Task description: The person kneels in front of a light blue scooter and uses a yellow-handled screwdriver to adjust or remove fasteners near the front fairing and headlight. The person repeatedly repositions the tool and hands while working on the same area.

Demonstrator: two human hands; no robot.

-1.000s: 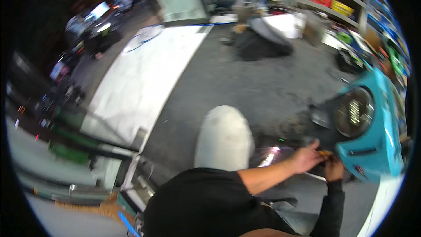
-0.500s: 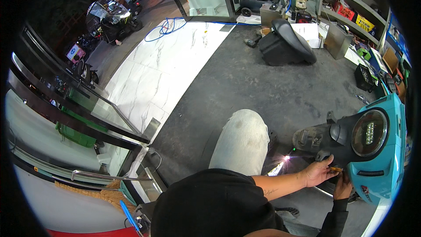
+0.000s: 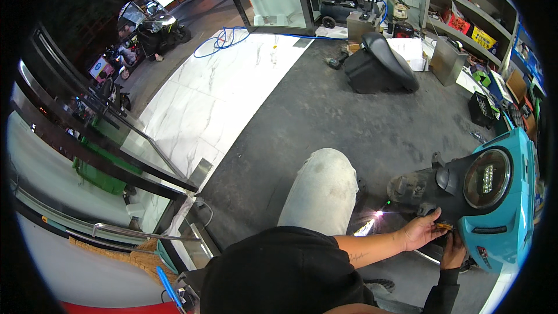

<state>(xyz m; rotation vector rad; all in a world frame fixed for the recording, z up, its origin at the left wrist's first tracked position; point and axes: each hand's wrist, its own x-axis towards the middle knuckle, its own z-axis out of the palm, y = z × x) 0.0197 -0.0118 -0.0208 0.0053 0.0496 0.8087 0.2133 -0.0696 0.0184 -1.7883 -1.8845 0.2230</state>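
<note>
Work is happening beside the teal scooter front (image 3: 516,204): left hand (image 3: 419,232) is pinching small orange object (image 3: 444,227), right hand (image 3: 453,254) is curling close, its grip I cannot tell. Loose pinch could be letting the object slip, scratching the paint.

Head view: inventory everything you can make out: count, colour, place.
Scooter front panel: one, turquoise, lower right
Headlight: one, dark, on panel
Small piece: one, orange, left of panel
Air compressor: one, black and red, top
Seat: one, black, upper right
Shelf unit: one, grey, top right
Clutter: uncountable, mixed, right edge
Hose: one, blue, upper left
Vehicles: several, mostly dark, outside, upper left
Bin: one, green, left
Broom: one, tan, lower left
Knee: one, pale trousers, lower middle
Left hand: one, bare, at small piece
Right hand: one, bare, at panel
</note>
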